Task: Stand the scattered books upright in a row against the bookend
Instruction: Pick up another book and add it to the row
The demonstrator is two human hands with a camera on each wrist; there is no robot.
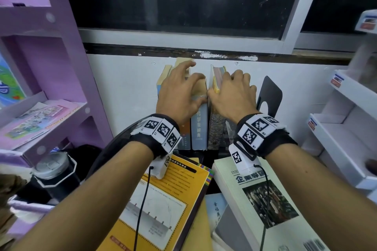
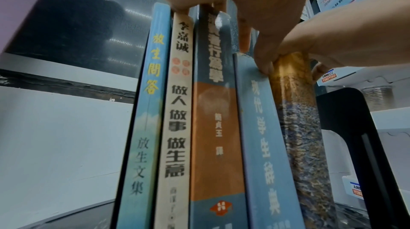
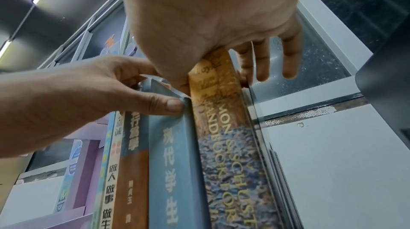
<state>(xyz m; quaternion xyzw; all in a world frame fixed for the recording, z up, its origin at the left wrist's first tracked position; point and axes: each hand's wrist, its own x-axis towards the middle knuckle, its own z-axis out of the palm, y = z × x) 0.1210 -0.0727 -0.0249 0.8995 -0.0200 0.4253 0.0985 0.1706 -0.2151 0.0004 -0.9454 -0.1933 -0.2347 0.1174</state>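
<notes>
Several books stand upright in a row, among them a blue dictionary (image 1: 199, 128) (image 2: 261, 136) (image 3: 173, 153) and, on its right, a mottled brown-and-blue handbook (image 1: 216, 128) (image 2: 297, 118) (image 3: 226, 145). My left hand (image 1: 195, 85) (image 2: 255, 53) grips the row from above, thumb on the dictionary's spine. My right hand (image 1: 222, 83) (image 3: 221, 78) pinches the handbook's top, thumb on its left and fingers on its right. The black bookend (image 1: 269, 91) (image 2: 346, 127) (image 3: 386, 75) stands right of the handbook, with a gap between them. A yellow book (image 1: 173, 199), a white book (image 1: 265, 199) and a pale blue one (image 1: 216, 208) lie flat in front.
A purple shelf unit (image 1: 51, 67) holding leaflets stands at the left, with a dark bottle (image 1: 53, 167) below it. White cardboard shelves (image 1: 346, 128) are at the right. Behind the row rise the white wall (image 1: 126, 87) and a dark window.
</notes>
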